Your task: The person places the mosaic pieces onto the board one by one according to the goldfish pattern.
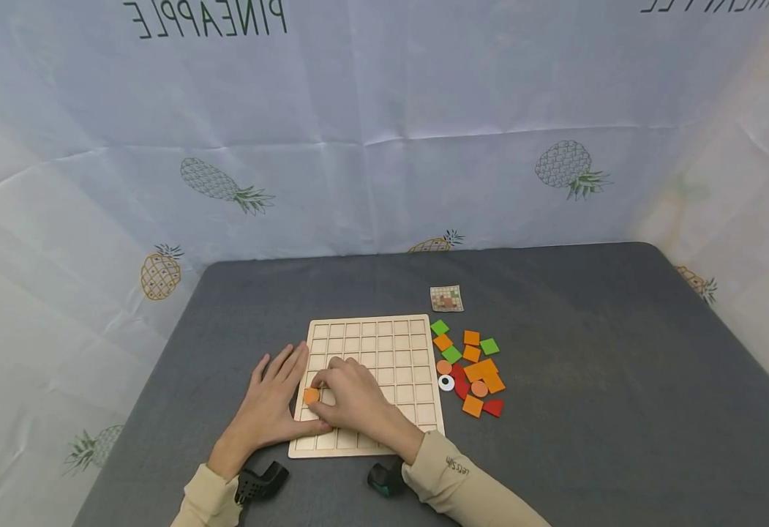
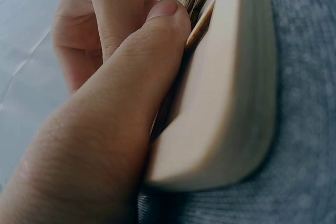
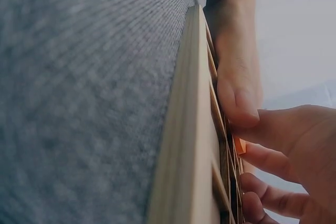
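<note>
A pale wooden board (image 1: pixel 391 366) with a grid of square recesses lies on the dark table. My left hand (image 1: pixel 267 406) rests along its left edge, fingers straight and spread, thumb laid across the near left corner. The left wrist view has that thumb (image 2: pixel 152 51) lying over the board's rim. Over the board's left part, my right hand (image 1: pixel 358 399) pinches a small orange square tile (image 1: pixel 311 396) between thumb and index finger, at a left-column recess. In the right wrist view the tile (image 3: pixel 240 145) shows as an orange sliver at the grid, mostly hidden by fingers.
Right of the board lie loose pieces: green tiles (image 1: pixel 489 346), orange tiles (image 1: pixel 473 406), orange discs (image 1: pixel 479 389), red pieces (image 1: pixel 493 408) and a white eye disc (image 1: pixel 446 383). A small picture card (image 1: pixel 446 298) lies beyond the board. Pineapple-print cloth (image 1: pixel 371 190) hangs behind the table.
</note>
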Motion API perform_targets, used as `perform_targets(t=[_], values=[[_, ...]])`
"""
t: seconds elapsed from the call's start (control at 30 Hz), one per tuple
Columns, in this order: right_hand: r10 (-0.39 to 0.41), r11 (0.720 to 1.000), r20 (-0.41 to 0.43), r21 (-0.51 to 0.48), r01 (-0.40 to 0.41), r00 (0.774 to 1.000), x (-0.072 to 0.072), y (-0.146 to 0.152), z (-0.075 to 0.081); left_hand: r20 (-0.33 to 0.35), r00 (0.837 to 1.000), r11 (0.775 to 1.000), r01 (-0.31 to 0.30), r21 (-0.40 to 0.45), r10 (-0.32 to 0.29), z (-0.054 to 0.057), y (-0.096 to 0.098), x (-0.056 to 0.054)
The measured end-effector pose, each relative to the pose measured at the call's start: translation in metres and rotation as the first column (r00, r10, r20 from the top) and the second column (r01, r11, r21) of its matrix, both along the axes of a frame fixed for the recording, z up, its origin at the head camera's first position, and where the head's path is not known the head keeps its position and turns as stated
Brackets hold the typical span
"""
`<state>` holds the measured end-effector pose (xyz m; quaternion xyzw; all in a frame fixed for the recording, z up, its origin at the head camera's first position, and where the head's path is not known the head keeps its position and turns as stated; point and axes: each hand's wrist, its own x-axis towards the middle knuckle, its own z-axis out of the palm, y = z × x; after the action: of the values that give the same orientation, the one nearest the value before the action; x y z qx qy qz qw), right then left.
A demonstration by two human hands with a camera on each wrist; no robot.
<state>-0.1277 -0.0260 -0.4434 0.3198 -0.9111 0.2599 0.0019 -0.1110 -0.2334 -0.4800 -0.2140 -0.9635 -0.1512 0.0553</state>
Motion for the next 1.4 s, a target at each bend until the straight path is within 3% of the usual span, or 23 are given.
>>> perform_targets(t=[0.23,1.07,1.4], values=[[0.002,1.000,-0.001,-0.011,-0.002,1.000,0.0002,0.0003,-0.0004,-0.018,1.000,1.000,0.004,0.015,-0.003,-0.0014,-0.0006,-0.0004],[0.032,0.998,0.029,-0.055,-0.031,0.999,-0.0018,0.0002,-0.0006,0.045,0.999,0.998,-0.018,0.053,0.016,0.0014,0.0030,-0.0013],[0.044,0.998,0.043,-0.040,-0.042,0.998,-0.0041,0.0005,0.0025,0.036,0.999,0.998,-0.032,0.050,0.030,0.0015,0.0030,-0.0015]])
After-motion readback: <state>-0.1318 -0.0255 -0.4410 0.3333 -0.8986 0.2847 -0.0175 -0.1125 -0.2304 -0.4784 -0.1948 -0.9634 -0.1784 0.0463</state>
